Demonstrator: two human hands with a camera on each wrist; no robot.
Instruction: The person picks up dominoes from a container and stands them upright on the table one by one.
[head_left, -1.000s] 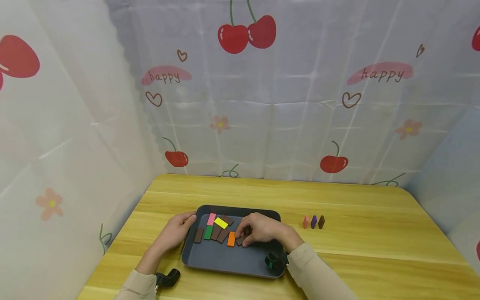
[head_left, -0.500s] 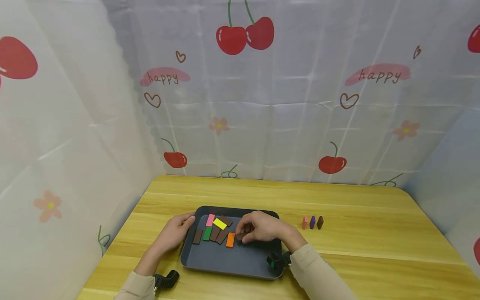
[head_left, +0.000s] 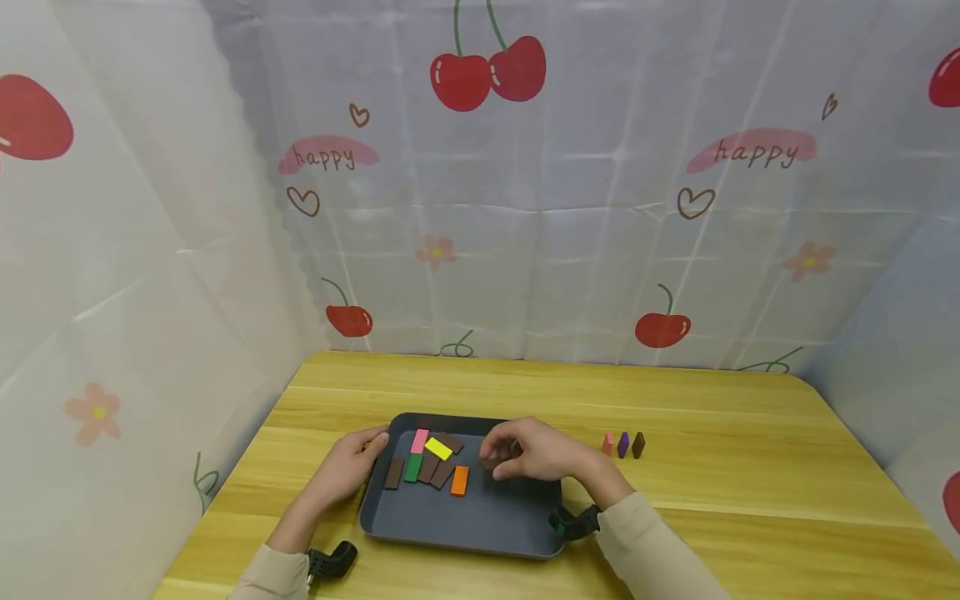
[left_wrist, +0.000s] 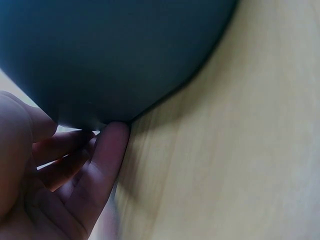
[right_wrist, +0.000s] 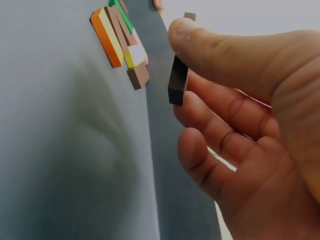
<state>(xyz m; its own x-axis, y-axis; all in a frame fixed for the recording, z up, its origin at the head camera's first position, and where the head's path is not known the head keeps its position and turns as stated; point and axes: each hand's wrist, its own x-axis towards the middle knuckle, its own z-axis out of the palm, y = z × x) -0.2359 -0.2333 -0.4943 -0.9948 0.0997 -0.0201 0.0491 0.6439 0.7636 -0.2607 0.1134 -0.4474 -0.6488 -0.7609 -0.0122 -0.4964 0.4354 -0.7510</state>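
Note:
My left hand (head_left: 347, 465) grips the left wall of a dark grey tray (head_left: 465, 546), its thumb at the rim and fingers against the outside. The left wrist view has the tray's outer wall (left_wrist: 115, 55) above these fingers. Over the right part of the tray, my right hand (head_left: 534, 450) pinches a dark brown domino (right_wrist: 178, 80) between thumb and fingers, raised off the tray floor. Lying flat in the tray are an orange domino (head_left: 460, 481), a green one, a yellow one (head_left: 438, 448), a pink one and several brown ones (head_left: 394, 473).
Right of the tray, a pink domino (head_left: 607, 443), a purple domino (head_left: 623, 445) and a brown domino (head_left: 638, 445) stand upright in a row on the wooden table (head_left: 720, 467). A cherry-print curtain (head_left: 480, 208) hangs behind the table.
My right hand has picked up the brown domino from beside the orange one and moved up and to the right with it. The left hand keeps its hold on the tray.

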